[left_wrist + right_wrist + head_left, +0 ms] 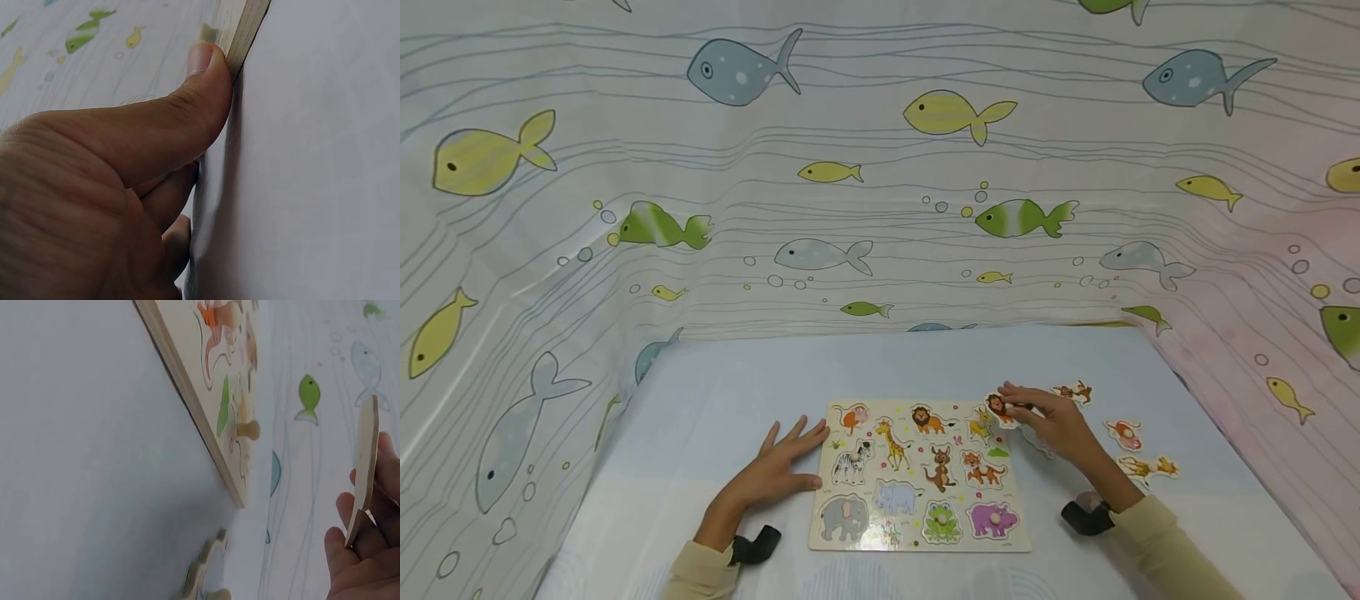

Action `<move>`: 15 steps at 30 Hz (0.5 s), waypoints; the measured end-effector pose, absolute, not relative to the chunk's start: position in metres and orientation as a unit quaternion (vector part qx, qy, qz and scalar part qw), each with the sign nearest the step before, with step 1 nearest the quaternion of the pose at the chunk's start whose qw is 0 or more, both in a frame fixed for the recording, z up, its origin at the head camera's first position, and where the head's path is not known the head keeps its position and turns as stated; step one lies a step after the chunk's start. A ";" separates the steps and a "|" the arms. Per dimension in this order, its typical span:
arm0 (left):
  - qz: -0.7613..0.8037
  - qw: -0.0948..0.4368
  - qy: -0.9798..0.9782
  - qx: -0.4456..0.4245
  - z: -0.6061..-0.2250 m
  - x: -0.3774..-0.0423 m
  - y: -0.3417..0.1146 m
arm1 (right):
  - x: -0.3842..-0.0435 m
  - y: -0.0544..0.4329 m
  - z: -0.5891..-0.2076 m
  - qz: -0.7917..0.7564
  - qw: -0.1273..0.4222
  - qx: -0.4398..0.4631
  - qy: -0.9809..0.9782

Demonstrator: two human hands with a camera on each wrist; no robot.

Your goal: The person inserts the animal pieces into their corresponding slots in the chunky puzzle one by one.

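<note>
A wooden peg puzzle board (pixel 1022 542) with animal pictures lies on the table. At its left edge rests my left hand (pixel 778 471), fingers spread; in the left wrist view the thumb (pixel 200 94) touches the board's side (pixel 250 28). Over the board's upper right corner, my right hand (pixel 1060 423) holds a lion puzzle piece (pixel 997 407) by its edges. That piece (pixel 365 462) appears edge-on in the right wrist view, raised above the table. The board's printed lion (pixel 930 419) is visible in the top row. Knobs stand on the frog piece (pixel 942 523) and hippo piece (pixel 994 521).
Loose pieces lie right of the board: a brown animal (pixel 1073 392), a monkey (pixel 1123 434) and a giraffe (pixel 1148 467). Another piece (pixel 212 575) with a knob lies partly hidden beneath my right hand. Fish-patterned cloth (pixel 850 208) surrounds the table.
</note>
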State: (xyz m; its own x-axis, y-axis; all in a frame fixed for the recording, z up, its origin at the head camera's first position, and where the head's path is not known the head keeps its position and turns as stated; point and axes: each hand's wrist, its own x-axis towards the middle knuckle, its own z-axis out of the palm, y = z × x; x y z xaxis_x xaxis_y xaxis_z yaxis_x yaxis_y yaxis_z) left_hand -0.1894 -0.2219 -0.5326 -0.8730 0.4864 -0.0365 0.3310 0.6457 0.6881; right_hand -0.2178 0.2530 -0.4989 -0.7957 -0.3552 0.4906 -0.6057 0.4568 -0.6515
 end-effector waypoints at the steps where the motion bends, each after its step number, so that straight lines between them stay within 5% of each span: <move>1: 0.355 0.110 0.900 0.227 -0.532 -0.189 -0.222 | -0.218 0.249 -0.499 0.432 0.147 0.286 -0.842; 15: 0.360 0.107 0.899 0.227 -0.532 -0.188 -0.222 | -0.227 0.207 -0.502 0.413 0.115 0.278 -0.860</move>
State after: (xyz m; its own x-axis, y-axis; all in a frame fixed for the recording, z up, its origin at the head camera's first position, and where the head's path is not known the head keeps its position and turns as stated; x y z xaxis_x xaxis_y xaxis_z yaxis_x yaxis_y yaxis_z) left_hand -0.1879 -0.2219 -0.5319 -0.8738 0.4854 -0.0288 0.3315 0.6380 0.6950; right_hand -0.2272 0.2066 -0.5017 -0.8191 -0.3825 0.4275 -0.5728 0.5042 -0.6463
